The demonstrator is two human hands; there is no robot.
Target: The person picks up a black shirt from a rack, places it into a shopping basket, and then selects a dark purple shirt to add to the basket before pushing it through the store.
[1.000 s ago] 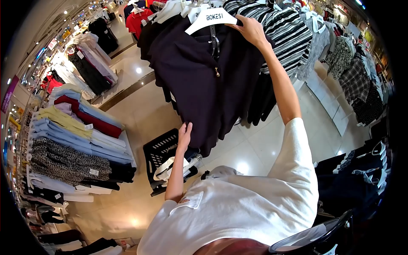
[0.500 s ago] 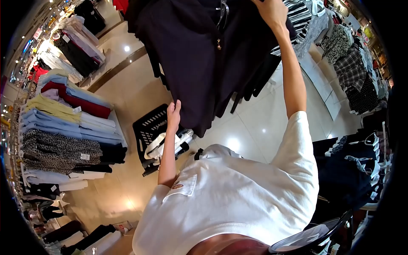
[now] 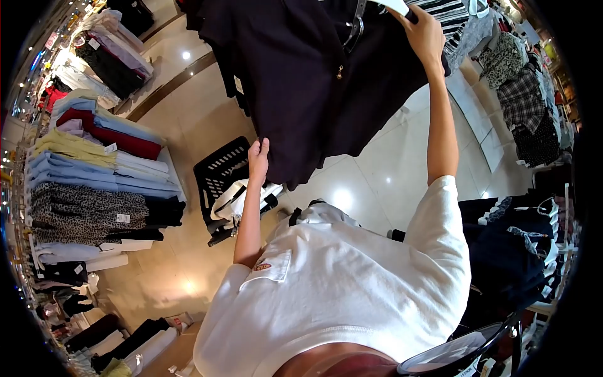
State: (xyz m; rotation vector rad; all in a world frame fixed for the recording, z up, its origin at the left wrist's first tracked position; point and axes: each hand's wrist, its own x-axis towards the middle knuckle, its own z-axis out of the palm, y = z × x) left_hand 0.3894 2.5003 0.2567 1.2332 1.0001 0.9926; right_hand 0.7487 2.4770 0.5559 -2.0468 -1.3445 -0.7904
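Note:
A dark top [image 3: 295, 88] with a small gold-coloured pull at its front hangs stretched out ahead of me. My right hand [image 3: 425, 39] is closed at its upper right shoulder, where a white hanger piece [image 3: 394, 5] shows by the fingers. Lower down, my left hand [image 3: 258, 162] pinches the left edge near the hem. A shiny metal hook [image 3: 355, 28] shows at the neckline. Below and left of the top, a black shopping basket [image 3: 217, 166] stands on the floor with a white item [image 3: 233, 200] in it, partly hidden by my left forearm.
Racks of folded-over clothes [image 3: 94, 169] line the left side. Dark garments on hangers [image 3: 509, 245] are close on my right. Patterned clothes [image 3: 521, 94] hang farther off at the right, and a striped garment [image 3: 447, 22] is behind my right hand. The tiled floor [image 3: 358, 179] is glossy.
The top has shifted slightly, its hem rising and its right side spreading out. My right hand has moved right and a little down, my left hand slightly up.

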